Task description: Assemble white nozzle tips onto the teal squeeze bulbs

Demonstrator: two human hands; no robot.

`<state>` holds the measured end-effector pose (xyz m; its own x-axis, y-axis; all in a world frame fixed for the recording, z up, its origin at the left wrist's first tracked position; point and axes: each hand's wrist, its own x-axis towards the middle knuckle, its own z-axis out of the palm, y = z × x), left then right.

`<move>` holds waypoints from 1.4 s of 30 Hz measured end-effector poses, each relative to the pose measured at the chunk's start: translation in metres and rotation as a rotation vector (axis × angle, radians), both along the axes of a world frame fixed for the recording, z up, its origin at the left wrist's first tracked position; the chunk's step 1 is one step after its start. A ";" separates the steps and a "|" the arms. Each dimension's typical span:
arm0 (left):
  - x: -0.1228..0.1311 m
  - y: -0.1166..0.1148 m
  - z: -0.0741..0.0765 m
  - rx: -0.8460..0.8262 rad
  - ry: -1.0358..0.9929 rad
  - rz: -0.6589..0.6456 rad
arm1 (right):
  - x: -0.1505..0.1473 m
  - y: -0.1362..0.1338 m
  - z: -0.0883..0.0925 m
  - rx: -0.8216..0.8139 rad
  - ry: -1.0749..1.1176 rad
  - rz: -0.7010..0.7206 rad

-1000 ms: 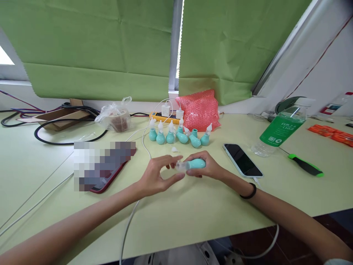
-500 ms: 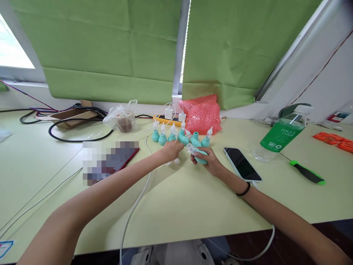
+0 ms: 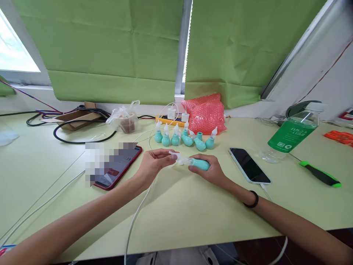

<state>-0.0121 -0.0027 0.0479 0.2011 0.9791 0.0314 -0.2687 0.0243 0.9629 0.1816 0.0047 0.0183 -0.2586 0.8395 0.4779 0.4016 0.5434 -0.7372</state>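
Note:
In my right hand (image 3: 211, 167) lies a teal rubber bulb (image 3: 201, 164), tipped sideways, its clear collar (image 3: 189, 161) pointing left. My left hand (image 3: 156, 163) pinches a translucent white nozzle tip (image 3: 174, 154) between thumb and fingers. The tip is close to the collar; whether they touch I cannot tell. Small white pieces (image 3: 180, 160) show between the hands, partly hidden. Behind them stands a row of teal bulb aspirators, most upright with white tips, such as the leftmost aspirator (image 3: 158, 137). One tipless bulb (image 3: 200, 143) leans among them.
A red-cased phone (image 3: 118, 167) lies left, a white-edged phone (image 3: 249, 165) right. A green-labelled bottle (image 3: 292, 134) and a screwdriver (image 3: 320, 174) are farther right. Pink bubble wrap (image 3: 206, 116) and a yellow power strip (image 3: 164, 120) sit behind. A white cable (image 3: 138, 211) crosses the table.
My left hand has drawn back toward me from beside the row and now holds the nozzle tip. The bulb in my right hand has turned so its collar points left toward that tip.

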 end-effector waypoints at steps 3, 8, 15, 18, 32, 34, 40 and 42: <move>-0.001 -0.001 -0.011 -0.100 -0.079 -0.019 | -0.003 -0.003 -0.004 0.107 -0.062 0.013; -0.002 0.003 -0.023 -0.148 -0.061 -0.030 | -0.007 -0.009 -0.006 0.220 -0.120 0.013; -0.002 -0.001 -0.024 -0.146 -0.087 -0.017 | -0.008 -0.013 -0.006 0.262 -0.153 -0.019; 0.000 -0.004 -0.025 -0.150 -0.101 -0.010 | -0.009 -0.014 -0.009 0.351 -0.206 -0.021; -0.003 -0.002 -0.021 -0.109 -0.034 -0.103 | -0.008 -0.016 0.008 0.020 -0.162 0.079; -0.003 -0.001 -0.023 -0.100 -0.024 -0.100 | -0.008 -0.016 0.009 -0.034 -0.160 0.104; -0.002 -0.004 -0.025 -0.043 0.002 -0.099 | -0.009 -0.017 0.012 -0.135 -0.153 0.138; -0.001 -0.006 -0.022 -0.002 0.042 -0.095 | -0.010 -0.017 0.013 -0.065 -0.153 0.104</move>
<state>-0.0128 -0.0091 0.0257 0.2938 0.9557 0.0195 -0.2247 0.0493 0.9732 0.1721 -0.0128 0.0309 -0.4111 0.8324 0.3717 0.4560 0.5408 -0.7068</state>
